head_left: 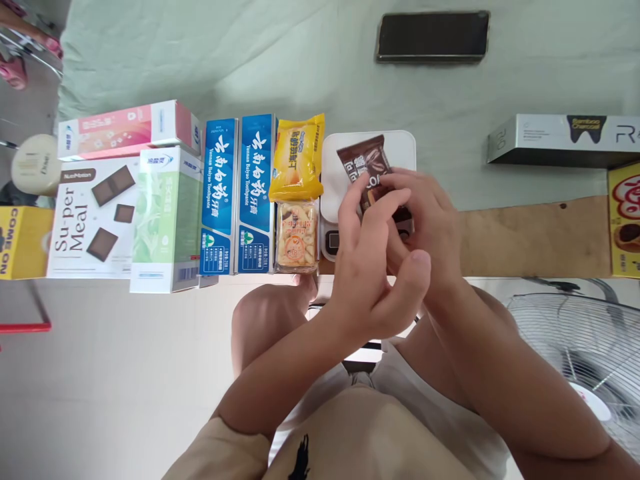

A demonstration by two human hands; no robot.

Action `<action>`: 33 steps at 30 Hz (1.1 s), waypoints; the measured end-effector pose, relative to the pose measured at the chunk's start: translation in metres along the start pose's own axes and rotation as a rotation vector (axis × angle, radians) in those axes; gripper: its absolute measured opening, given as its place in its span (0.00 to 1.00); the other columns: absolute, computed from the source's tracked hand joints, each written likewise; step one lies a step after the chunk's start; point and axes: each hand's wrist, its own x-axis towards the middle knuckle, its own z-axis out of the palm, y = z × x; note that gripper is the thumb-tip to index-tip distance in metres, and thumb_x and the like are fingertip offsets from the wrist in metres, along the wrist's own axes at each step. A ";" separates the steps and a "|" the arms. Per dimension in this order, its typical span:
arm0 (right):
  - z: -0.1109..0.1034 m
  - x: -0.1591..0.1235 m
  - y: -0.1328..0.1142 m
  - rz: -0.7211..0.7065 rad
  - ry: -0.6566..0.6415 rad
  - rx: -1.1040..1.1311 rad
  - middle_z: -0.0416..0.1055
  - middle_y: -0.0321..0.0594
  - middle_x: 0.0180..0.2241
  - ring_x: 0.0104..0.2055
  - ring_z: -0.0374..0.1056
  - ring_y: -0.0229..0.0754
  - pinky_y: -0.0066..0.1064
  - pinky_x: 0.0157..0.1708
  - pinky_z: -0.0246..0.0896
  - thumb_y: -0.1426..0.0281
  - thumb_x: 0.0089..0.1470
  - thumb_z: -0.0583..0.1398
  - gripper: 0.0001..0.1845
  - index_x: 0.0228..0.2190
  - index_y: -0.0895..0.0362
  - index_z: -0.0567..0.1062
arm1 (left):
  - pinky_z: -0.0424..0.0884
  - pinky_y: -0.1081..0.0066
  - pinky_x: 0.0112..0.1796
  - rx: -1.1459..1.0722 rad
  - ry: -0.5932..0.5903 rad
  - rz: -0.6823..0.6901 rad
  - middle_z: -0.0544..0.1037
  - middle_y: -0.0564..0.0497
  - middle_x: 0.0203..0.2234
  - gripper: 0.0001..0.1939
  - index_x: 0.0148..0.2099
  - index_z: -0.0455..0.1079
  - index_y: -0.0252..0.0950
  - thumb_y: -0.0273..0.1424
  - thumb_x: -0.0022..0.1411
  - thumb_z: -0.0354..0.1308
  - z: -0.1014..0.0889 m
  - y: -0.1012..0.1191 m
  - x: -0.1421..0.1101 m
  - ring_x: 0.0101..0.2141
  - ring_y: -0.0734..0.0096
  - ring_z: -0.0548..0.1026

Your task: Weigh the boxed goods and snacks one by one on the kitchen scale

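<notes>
A brown snack packet with cocoa pictures is tilted above the white kitchen scale. My right hand grips the packet's right side, its fingers at the upper edge and its thumb partly behind my left hand. My left hand is open, with fingers apart over the packet's lower left and the thumb sticking out to the right. Both hands hide the lower part of the packet and much of the scale. Left of the scale are a yellow soap packet and a clear-wrapped biscuit pack.
Two blue toothpaste boxes stand beside a green-white box, a Su-per Meal box and a pink box. A phone lies at the back. Right are a grey-white box, a yellow box and a fan.
</notes>
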 end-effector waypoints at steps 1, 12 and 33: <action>0.000 0.000 -0.001 -0.038 0.031 0.037 0.78 0.44 0.59 0.61 0.75 0.49 0.50 0.61 0.73 0.65 0.63 0.59 0.16 0.52 0.48 0.75 | 0.63 0.40 0.71 0.009 0.013 0.013 0.65 0.42 0.68 0.22 0.65 0.60 0.47 0.48 0.75 0.46 -0.002 0.003 0.001 0.76 0.46 0.55; 0.026 0.007 -0.042 -0.196 -0.003 0.114 0.73 0.46 0.66 0.67 0.71 0.46 0.44 0.64 0.71 0.65 0.66 0.52 0.20 0.56 0.50 0.74 | 0.62 0.51 0.72 -0.190 0.233 0.078 0.76 0.52 0.59 0.19 0.57 0.75 0.50 0.50 0.73 0.53 -0.068 -0.003 0.026 0.72 0.53 0.62; 0.053 -0.001 -0.043 -0.275 0.067 0.031 0.84 0.45 0.50 0.53 0.79 0.50 0.43 0.55 0.68 0.71 0.61 0.58 0.14 0.48 0.54 0.78 | 0.70 0.53 0.69 -0.306 0.313 -0.290 0.76 0.55 0.58 0.14 0.49 0.76 0.56 0.52 0.72 0.54 -0.101 -0.034 0.024 0.64 0.53 0.72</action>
